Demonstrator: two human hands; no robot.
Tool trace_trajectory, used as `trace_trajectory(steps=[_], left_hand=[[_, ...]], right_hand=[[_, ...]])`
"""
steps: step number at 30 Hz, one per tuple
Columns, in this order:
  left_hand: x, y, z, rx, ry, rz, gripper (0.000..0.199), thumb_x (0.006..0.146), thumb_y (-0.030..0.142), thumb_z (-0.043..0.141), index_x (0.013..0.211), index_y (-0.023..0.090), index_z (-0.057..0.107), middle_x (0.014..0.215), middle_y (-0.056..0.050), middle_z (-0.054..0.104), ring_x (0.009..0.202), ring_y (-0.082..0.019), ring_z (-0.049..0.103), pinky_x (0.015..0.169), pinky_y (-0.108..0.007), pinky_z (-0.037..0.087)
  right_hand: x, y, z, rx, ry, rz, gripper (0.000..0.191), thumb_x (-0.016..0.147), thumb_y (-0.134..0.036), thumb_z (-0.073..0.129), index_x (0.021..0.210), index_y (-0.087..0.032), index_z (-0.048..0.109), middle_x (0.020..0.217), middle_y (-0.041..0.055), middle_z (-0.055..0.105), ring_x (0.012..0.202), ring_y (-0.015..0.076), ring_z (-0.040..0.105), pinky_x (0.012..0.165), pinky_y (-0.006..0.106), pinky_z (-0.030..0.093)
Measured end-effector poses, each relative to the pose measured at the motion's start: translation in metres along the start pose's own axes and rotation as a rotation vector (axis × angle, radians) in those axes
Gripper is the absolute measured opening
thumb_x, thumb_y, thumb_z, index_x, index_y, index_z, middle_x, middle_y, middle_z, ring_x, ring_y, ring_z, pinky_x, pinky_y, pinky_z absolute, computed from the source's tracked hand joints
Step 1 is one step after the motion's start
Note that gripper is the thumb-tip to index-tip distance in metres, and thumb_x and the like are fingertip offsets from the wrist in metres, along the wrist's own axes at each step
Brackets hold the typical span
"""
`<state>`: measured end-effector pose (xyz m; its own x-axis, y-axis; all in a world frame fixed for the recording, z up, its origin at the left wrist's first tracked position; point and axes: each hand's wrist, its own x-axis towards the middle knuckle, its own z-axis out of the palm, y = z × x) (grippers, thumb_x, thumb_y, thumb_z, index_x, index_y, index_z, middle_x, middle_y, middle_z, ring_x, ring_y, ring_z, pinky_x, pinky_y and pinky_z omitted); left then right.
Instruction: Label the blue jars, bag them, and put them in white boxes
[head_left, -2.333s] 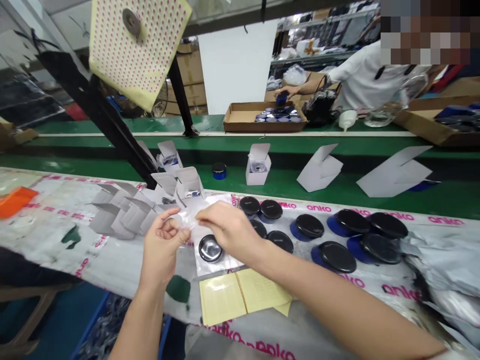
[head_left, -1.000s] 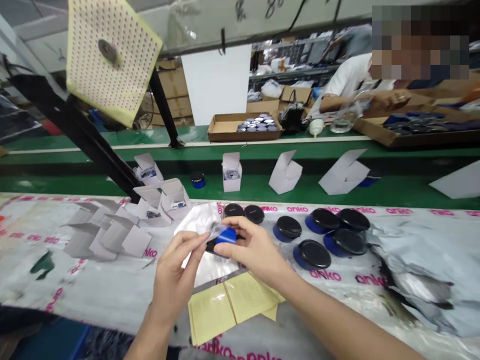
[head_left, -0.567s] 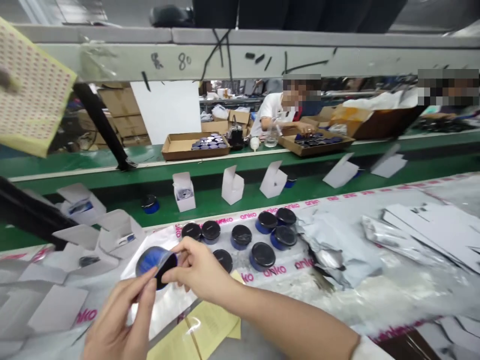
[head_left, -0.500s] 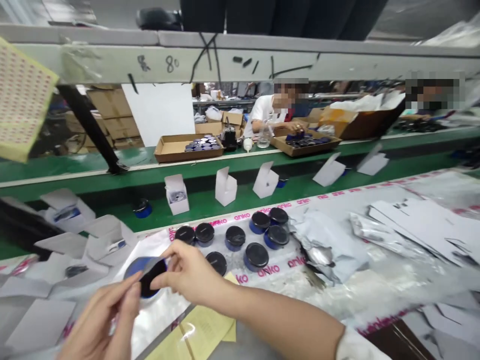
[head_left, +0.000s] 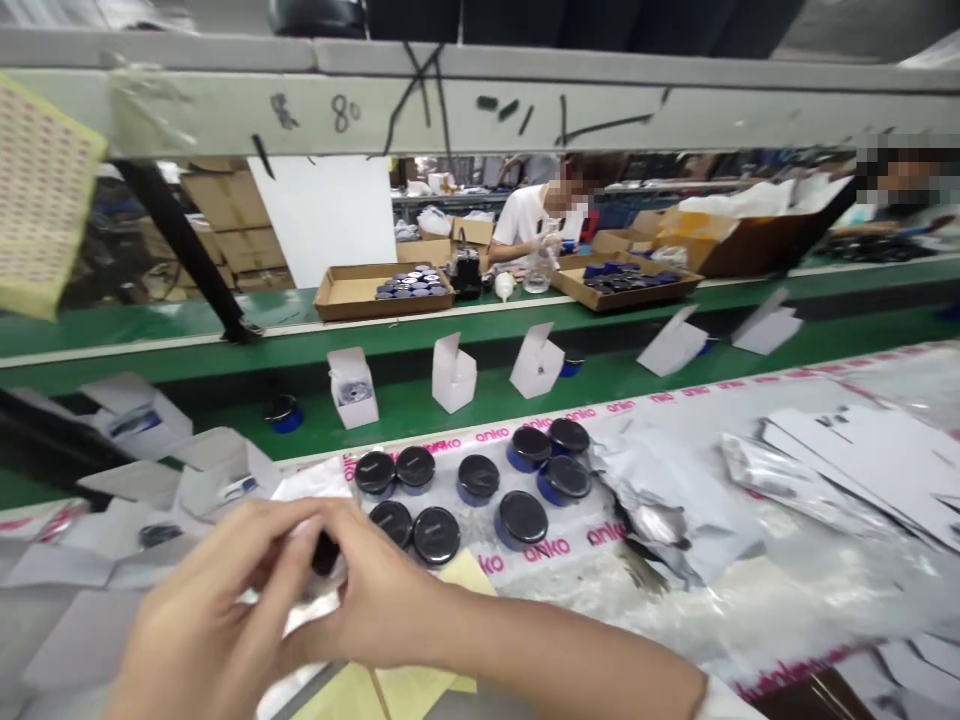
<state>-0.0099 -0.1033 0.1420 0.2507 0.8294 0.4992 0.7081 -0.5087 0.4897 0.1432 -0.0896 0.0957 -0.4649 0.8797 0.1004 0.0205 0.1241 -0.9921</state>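
Black round jar (head_left: 325,553) sits between the two hands, and only a small dark bit of it shows. The left hand (head_left: 202,615) and the right hand (head_left: 379,600) are pressed close together, and their fingers pinch the jar. Jars with black lids (head_left: 478,477) stand on a white plastic sheet (head_left: 551,580) at 2 o'clock from the hands. Yellow paper (head_left: 461,580) lies at 4 o'clock. A gray bag (head_left: 675,510) lies past the jars at 3 o'clock. White boxes (head_left: 454,372) stand on a green belt (head_left: 390,420) at 12 o'clock.
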Motion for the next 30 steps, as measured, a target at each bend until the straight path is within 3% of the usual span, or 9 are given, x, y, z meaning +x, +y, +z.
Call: trace_trajectory(steps=[3, 6, 9, 11, 13, 17, 23, 27, 30], left_hand=[[0.012, 0.021, -0.007, -0.097, -0.155, 0.09, 0.02, 0.096, 0.038, 0.06, 0.107, 0.032, 0.076, 0.099, -0.001, 0.079, 0.078, -0.018, 0.074, 0.067, -0.023, 0.06], [0.038, 0.028, -0.029, -0.041, -0.03, -0.07, 0.025, 0.094, 0.045, 0.063, 0.113, 0.032, 0.074, 0.098, 0.0, 0.079, 0.068, -0.016, 0.07, 0.063, -0.023, 0.059], [0.089, 0.014, -0.049, 0.207, 0.078, -0.234, 0.029, 0.092, 0.041, 0.063, 0.116, 0.027, 0.073, 0.104, -0.002, 0.079, 0.08, -0.019, 0.072, 0.074, -0.028, 0.06], [0.132, -0.008, -0.049, 0.401, -0.138, -0.28, 0.032, 0.092, 0.036, 0.061, 0.121, 0.026, 0.072, 0.114, -0.004, 0.078, 0.094, -0.022, 0.074, 0.085, -0.03, 0.058], [0.172, -0.036, -0.037, 0.593, -0.442, -0.355, 0.043, 0.091, 0.036, 0.062, 0.132, 0.025, 0.066, 0.128, -0.005, 0.074, 0.111, -0.025, 0.071, 0.095, -0.032, 0.055], [0.223, -0.093, 0.002, 0.654, -0.691, -0.487, 0.064, 0.062, 0.029, 0.086, 0.125, 0.024, 0.073, 0.137, -0.012, 0.07, 0.121, -0.036, 0.068, 0.098, -0.037, 0.054], [0.226, -0.133, 0.028, 0.626, -0.889, -0.497, 0.08, 0.039, 0.02, 0.091, 0.118, 0.018, 0.076, 0.128, -0.02, 0.073, 0.119, -0.045, 0.067, 0.092, -0.043, 0.057], [0.216, -0.139, 0.03, 0.601, -0.911, -0.493, 0.078, 0.047, 0.041, 0.093, 0.119, 0.017, 0.072, 0.118, -0.021, 0.075, 0.101, -0.043, 0.072, 0.07, -0.044, 0.061], [0.213, -0.141, 0.033, 0.567, -0.908, -0.515, 0.055, 0.079, 0.051, 0.08, 0.119, 0.015, 0.068, 0.112, -0.014, 0.073, 0.09, -0.027, 0.073, 0.071, -0.04, 0.062]], right_hand=[[-0.002, -0.014, -0.024, -0.38, 0.023, -0.062, 0.047, 0.083, -0.025, 0.076, 0.127, -0.031, 0.06, 0.133, 0.0051, 0.055, 0.117, 0.0233, 0.06, 0.099, 0.04, 0.054], [0.006, -0.031, -0.075, -0.565, 0.153, -0.074, 0.047, 0.083, -0.025, 0.072, 0.128, -0.028, 0.059, 0.123, 0.0063, 0.06, 0.104, 0.0229, 0.064, 0.091, 0.041, 0.055], [0.026, -0.039, -0.143, -0.747, 0.428, -0.016, 0.043, 0.085, -0.033, 0.071, 0.124, -0.023, 0.056, 0.112, 0.0082, 0.067, 0.099, 0.0275, 0.068, 0.088, 0.045, 0.054], [0.043, -0.034, -0.181, -0.958, 0.587, 0.071, 0.053, 0.084, -0.037, 0.072, 0.13, -0.02, 0.05, 0.113, 0.0113, 0.067, 0.101, 0.0322, 0.068, 0.086, 0.046, 0.053], [0.057, -0.023, -0.204, -1.147, 0.564, 0.138, 0.058, 0.086, -0.037, 0.07, 0.135, -0.017, 0.047, 0.12, 0.0151, 0.064, 0.107, 0.0351, 0.067, 0.085, 0.044, 0.053], [0.07, 0.002, -0.216, -1.289, 0.458, 0.179, 0.055, 0.086, -0.028, 0.069, 0.137, -0.016, 0.051, 0.134, 0.0203, 0.055, 0.101, 0.0352, 0.07, 0.081, 0.042, 0.054], [0.075, 0.013, -0.211, -1.399, 0.325, 0.147, 0.049, 0.091, -0.023, 0.064, 0.139, -0.017, 0.054, 0.132, 0.0167, 0.061, 0.115, 0.0323, 0.066, 0.088, 0.036, 0.053], [0.072, 0.012, -0.213, -1.461, 0.24, 0.171, 0.039, 0.094, -0.019, 0.056, 0.132, -0.012, 0.062, 0.14, 0.0215, 0.06, 0.116, 0.0329, 0.066, 0.092, 0.038, 0.053], [0.065, 0.015, -0.211, -1.496, 0.139, 0.202, 0.05, 0.09, -0.012, 0.055, 0.139, -0.013, 0.061, 0.16, 0.0236, 0.042, 0.104, 0.0332, 0.072, 0.083, 0.041, 0.057]])
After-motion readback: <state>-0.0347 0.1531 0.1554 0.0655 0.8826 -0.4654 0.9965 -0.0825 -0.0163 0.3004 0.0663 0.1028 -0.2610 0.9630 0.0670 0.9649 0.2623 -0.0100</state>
